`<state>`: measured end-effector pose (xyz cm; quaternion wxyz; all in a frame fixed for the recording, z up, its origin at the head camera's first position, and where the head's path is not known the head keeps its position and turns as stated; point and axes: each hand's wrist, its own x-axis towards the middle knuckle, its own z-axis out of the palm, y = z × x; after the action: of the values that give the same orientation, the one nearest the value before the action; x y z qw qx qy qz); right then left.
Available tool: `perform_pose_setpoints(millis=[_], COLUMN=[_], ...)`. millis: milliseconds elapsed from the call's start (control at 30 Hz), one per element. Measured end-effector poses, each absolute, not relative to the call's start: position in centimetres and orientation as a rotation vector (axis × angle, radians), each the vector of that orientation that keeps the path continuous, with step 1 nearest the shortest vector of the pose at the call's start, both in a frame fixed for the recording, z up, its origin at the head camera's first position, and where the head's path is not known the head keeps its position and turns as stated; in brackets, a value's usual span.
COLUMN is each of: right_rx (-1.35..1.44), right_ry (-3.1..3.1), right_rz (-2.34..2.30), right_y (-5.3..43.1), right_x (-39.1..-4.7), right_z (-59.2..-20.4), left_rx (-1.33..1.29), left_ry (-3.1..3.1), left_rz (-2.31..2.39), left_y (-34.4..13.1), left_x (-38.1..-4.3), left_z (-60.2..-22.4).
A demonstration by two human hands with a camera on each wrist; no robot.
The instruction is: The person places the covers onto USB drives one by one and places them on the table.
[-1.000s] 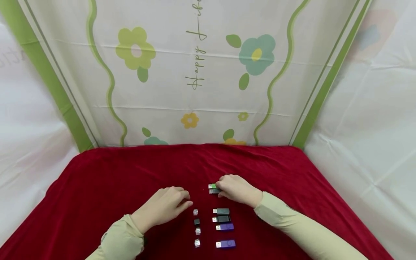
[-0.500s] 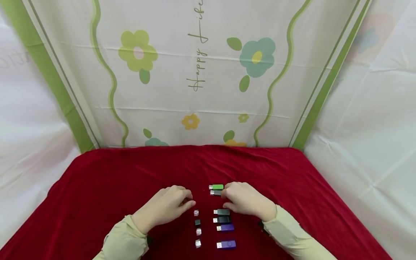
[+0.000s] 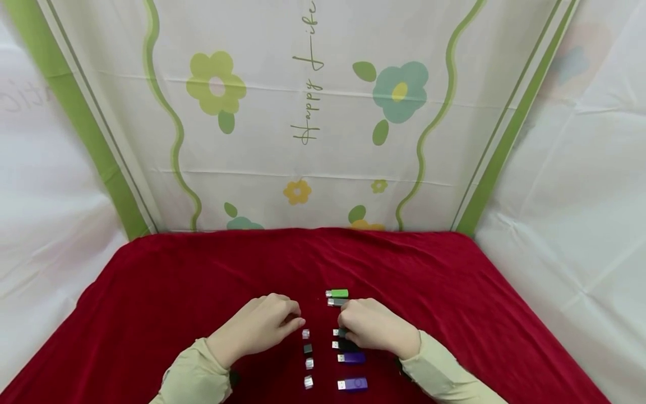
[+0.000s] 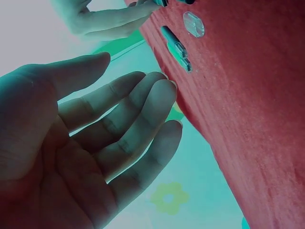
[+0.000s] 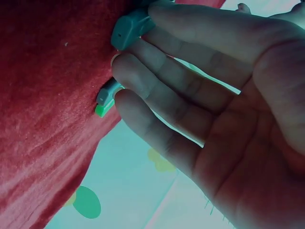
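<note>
My right hand (image 3: 381,328) is over the row of USB flash drives, its thumb and fingertips pinching a grey USB flash drive (image 5: 127,31). That drive's metal plug pokes out to the left of the fingers. Just beyond lie a capped green drive (image 3: 339,293) and a capped grey one (image 3: 335,302), side by side. A black drive (image 3: 342,345) and two purple drives (image 3: 354,358) lie nearer the front. My left hand (image 3: 259,328) hovers to the left, fingers loosely bent and holding nothing. Close to its fingertips is a clear cap (image 3: 305,334).
Below that cap, a black cap (image 3: 308,349) and two more clear caps (image 3: 310,363) continue the column facing the bare plugs. Everything lies on a red cloth (image 3: 212,264). A white flowered curtain (image 3: 323,129) hangs behind the table.
My right hand has left the capped green and grey drives and come nearer to the front, onto the uncapped grey drive. The left hand has hardly moved.
</note>
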<state>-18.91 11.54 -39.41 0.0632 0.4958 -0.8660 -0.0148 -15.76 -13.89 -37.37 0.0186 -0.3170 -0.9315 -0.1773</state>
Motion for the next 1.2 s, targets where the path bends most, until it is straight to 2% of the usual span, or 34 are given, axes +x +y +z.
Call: perform_pose_setpoints(millis=[700,1200], right_rx=[1.567,1.477], right_ry=[-2.596,-2.466], right_rz=[0.041,0.237], right_y=[11.3,12.1], right_x=[-20.7,-21.0], right_z=[-40.0,-37.5], left_rx=[-1.009,-1.008], left_ry=[-2.890,-2.902], left_rz=[-0.527,-0.490], left_y=[-13.9,-13.3], left_x=[-15.4,-15.7], left_z=[-37.6,-38.0])
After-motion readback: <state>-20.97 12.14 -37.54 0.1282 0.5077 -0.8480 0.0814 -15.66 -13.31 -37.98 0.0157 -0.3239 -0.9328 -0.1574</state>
